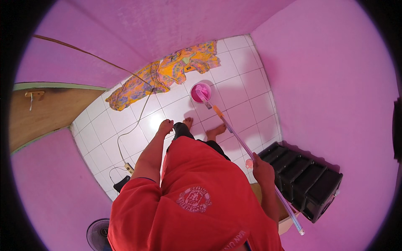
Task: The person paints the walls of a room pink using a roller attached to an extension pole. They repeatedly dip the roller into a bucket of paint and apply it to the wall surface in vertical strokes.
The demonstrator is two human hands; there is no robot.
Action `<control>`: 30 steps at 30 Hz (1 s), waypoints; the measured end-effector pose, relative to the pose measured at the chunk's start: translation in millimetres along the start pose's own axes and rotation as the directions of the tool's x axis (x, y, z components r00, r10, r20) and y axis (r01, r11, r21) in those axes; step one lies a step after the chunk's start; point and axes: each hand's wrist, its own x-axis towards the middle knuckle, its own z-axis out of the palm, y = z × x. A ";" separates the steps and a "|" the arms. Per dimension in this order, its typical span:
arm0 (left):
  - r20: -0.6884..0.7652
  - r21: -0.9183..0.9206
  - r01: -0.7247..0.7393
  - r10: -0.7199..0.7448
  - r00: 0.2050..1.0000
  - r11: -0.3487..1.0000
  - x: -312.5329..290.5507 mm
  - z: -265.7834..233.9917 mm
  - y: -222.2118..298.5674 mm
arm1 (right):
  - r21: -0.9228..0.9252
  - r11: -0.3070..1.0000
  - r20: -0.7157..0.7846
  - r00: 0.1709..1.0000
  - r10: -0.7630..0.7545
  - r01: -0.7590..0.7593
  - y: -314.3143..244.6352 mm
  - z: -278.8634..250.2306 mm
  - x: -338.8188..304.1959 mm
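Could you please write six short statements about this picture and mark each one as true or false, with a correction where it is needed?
1. The right hand grips the long pole. True.
2. The left hand also grips the long pole. False: it is apart from it.
3. The far end of the long pole is at the pink bucket. True.
4. The patterned cloth hangs in the air. False: it lies on the white tiled floor.
5. The black drawer unit stands on the person's right side. True.
6. The feet wear shoes. False: they are bare.
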 end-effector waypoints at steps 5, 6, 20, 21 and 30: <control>-0.016 -0.008 -0.029 0.029 0.999 1.000 0.7 -6.7 1.3 | 0.000 1.000 0.038 0.999 0.031 -0.031 4.7 -14.7 -20.4; -0.007 -0.028 -0.008 0.008 1.000 1.000 0.1 -7.7 1.2 | 0.012 0.999 0.048 0.998 0.032 -0.033 8.6 -20.3 -27.6; -0.001 0.062 -0.062 0.062 0.998 0.996 1.8 2.7 15.6 | 0.043 0.998 0.025 0.998 0.050 -0.051 16.8 -16.8 -36.5; -0.001 0.062 -0.062 0.062 0.998 0.996 3.4 2.6 14.9 | 0.041 0.998 0.023 0.998 0.054 -0.055 17.4 -19.2 -39.3; 0.036 0.182 -0.093 0.088 0.995 0.979 21.6 13.0 4.2 | 0.089 0.993 0.004 0.997 0.078 -0.078 12.9 -2.4 -26.0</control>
